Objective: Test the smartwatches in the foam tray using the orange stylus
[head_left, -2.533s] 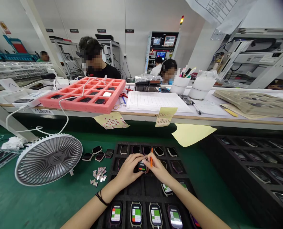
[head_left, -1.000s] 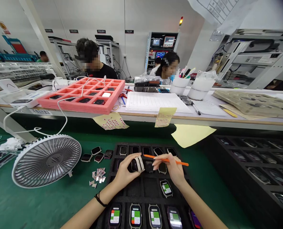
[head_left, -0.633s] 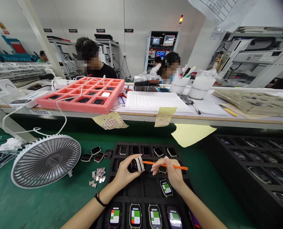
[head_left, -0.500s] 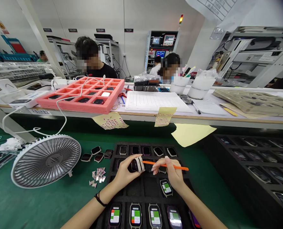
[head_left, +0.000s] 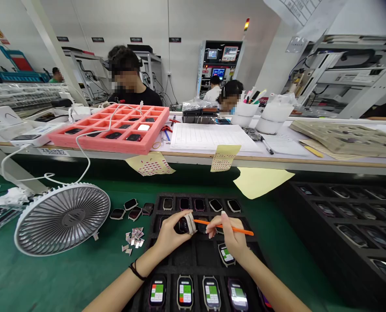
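Observation:
My left hand (head_left: 172, 232) grips a smartwatch body (head_left: 190, 223) by its edges, its light side facing right. In my right hand (head_left: 228, 232) is a thin orange stick tool (head_left: 243, 231), pinched between thumb and fingers. The tool's tip meets or nearly meets the side of the watch; exact contact I cannot tell. Both hands hover over a black foam tray (head_left: 193, 271) with watches in its slots. In the front row, watches (head_left: 184, 293) show lit screens with green, white and some red blocks. Another lit watch (head_left: 226, 254) lies partly under my right hand.
A white fan (head_left: 63, 219) stands at left, near loose watches (head_left: 135, 213) and small metal pieces (head_left: 134, 239). Another black tray (head_left: 342, 242) of watches is at right. On the shelf are a pink foam tray (head_left: 154, 145) and papers (head_left: 209, 138). Co-workers sit beyond.
My right hand has shifted slightly left and tilted, with the orange tool's rear end a little lower. My left hand and the watch stay nearly still. A co-worker's head has turned and moved right.

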{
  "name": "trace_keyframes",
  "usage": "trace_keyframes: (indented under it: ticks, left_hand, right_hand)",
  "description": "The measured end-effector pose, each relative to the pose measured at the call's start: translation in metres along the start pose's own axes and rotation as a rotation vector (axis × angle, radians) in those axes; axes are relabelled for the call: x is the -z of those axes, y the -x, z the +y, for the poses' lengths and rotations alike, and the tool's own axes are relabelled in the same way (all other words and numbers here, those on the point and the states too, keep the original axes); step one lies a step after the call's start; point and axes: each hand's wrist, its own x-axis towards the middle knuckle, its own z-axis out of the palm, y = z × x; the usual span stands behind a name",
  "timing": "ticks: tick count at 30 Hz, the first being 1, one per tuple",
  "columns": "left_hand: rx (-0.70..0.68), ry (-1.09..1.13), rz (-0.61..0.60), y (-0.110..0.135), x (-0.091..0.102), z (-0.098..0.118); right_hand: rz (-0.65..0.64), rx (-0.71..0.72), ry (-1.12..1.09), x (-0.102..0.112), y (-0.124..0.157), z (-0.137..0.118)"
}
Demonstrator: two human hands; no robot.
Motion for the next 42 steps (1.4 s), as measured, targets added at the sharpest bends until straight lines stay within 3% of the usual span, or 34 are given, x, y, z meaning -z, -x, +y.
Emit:
trace_keyframes:
  ticks: [11,19,29,33,38,42]
  left_hand:
    - [0.014,0.004,-0.052,-0.002,0.001,0.007]
    - [0.022,-0.006,-0.052,-0.001,0.0,0.006]
    - [-0.019,-0.115,-0.077,-0.001,0.004,0.002]
    - [-0.107,-0.236,-0.186,0.013,0.014,0.018]
    - [-0.14,-0.4,-0.362,0.039,0.025,0.027]
    - [-0.133,-0.49,-0.295,0.05,0.039,0.019]
  right_hand:
    - [-0.058,-0.028,-0.069,-0.001,-0.001,-0.007]
    - [-0.029,-0.057,-0.056,-0.002,-0.001,-0.007]
    - [-0.059,-0.043,-0.012,-0.004,0.0,-0.006]
    - [-0.073,-0.084,-0.005,0.007,-0.003,-0.012]
    - [0.018,-0.14,0.107,0.02,0.003,-0.017]
    - [0.015,-0.247,0.033,0.028,0.017,-0.015]
